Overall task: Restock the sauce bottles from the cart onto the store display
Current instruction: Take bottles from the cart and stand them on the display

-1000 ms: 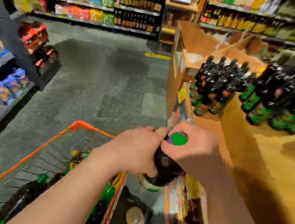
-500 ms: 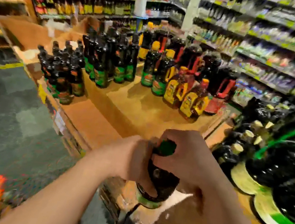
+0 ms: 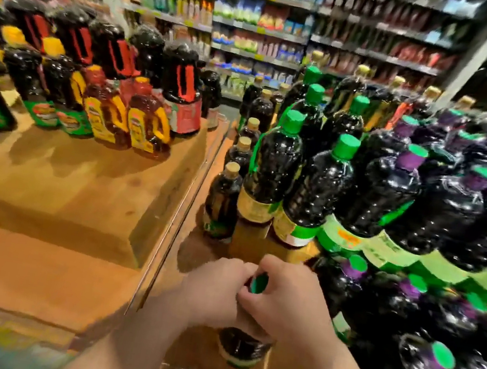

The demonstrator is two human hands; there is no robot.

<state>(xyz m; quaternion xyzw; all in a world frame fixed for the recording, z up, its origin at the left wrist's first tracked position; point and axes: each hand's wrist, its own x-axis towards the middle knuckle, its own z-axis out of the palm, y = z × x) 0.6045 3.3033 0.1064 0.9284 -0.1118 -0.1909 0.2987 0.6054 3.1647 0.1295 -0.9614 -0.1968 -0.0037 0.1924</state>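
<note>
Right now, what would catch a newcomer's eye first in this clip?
Front and centre, the left hand and right hand grip one dark sauce bottle by its neck, green cap up, over the wooden display. To the right crowd dark green-capped bottles; at upper left stand amber bottles with yellow handles.

i'm looking into a grocery store aisle. long retail shelves [image 3: 261,31] run across the back, packed with rows of packaged goods and yellow price tags [image 3: 263,30] along their edges. in front of me a stepped wooden display stand [image 3: 74,188] carries many identical dark sauce bottles [image 3: 315,190] with green caps, lined up in ranks, and jugs with yellow handles [image 3: 145,129] beside them.
</note>
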